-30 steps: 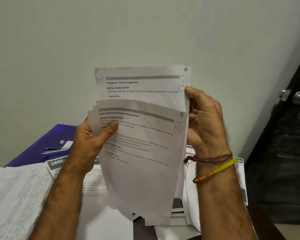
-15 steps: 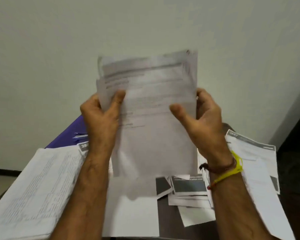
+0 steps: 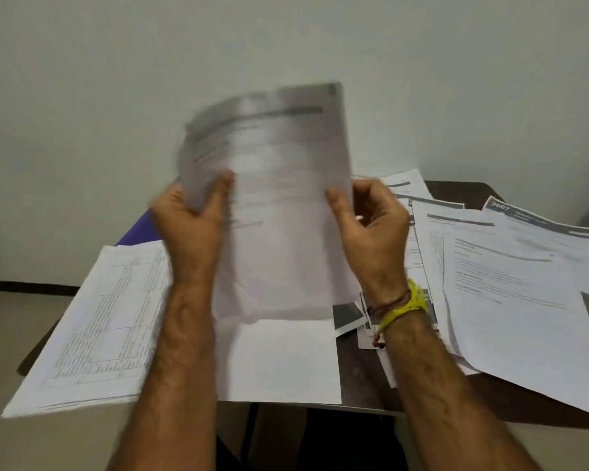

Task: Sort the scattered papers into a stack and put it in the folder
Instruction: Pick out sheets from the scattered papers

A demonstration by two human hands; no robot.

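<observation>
My held sheets (image 3: pixel 272 205) are motion-blurred, text unreadable; they hide most of the folder (image 3: pixel 138 231) far left

Readable only in part: white digits, perhaps "667", on the dark header band of a sheet (image 3: pixel 538 229) at the right of the frame. Print on the held pages (image 3: pixel 279 205) blurred beyond reading; table sheet (image 3: pixel 106 321) at lower left illegible.

2 hands (image 3: pixel 193 229) up, 1 blurred held paper bundle (image 3: pixel 279 205), 1 purple folder (image 3: pixel 138 231), 1 table (image 3: pixel 456 190), 2 wristbands (image 3: pixel 402 305), loose sheets (image 3: pixel 521 283): several, overlap hides exact no.
</observation>
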